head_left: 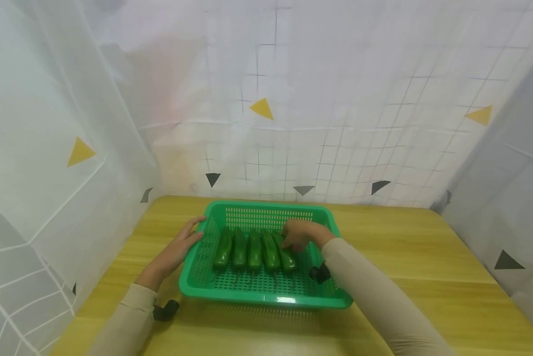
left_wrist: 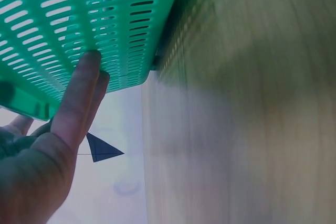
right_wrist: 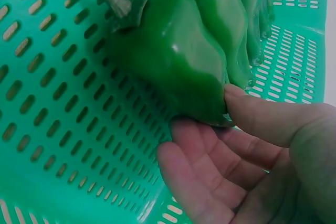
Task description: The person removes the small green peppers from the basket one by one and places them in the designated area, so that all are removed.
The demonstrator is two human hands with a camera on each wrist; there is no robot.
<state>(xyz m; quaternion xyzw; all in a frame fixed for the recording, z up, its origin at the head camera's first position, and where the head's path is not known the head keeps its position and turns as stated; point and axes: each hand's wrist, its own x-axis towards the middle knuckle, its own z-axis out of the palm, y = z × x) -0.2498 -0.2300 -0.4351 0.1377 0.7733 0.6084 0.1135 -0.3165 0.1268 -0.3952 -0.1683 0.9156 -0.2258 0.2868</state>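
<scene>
Several long green peppers (head_left: pixel 254 251) lie side by side in a green plastic basket (head_left: pixel 266 298), their stems toward the near side. My right hand (head_left: pixel 299 233) reaches into the basket at the rightmost pepper (right_wrist: pixel 173 51). Thumb and fingers pinch that pepper's stemless end in the right wrist view, and its stem points away from the hand. My left hand (head_left: pixel 175 252) is at the basket's left side. In the left wrist view, two straight fingers (left_wrist: pixel 79 93) of it lie against the slotted outer wall, near the rim.
The basket stands on a yellowish wooden table (head_left: pixel 409 247). Behind the table hangs a pale sheet (head_left: pixel 337 99) with grid lines and triangles, which also runs down both sides. A black wrist device (head_left: pixel 166 310) sits by the left sleeve, another (head_left: pixel 320 273) by the right.
</scene>
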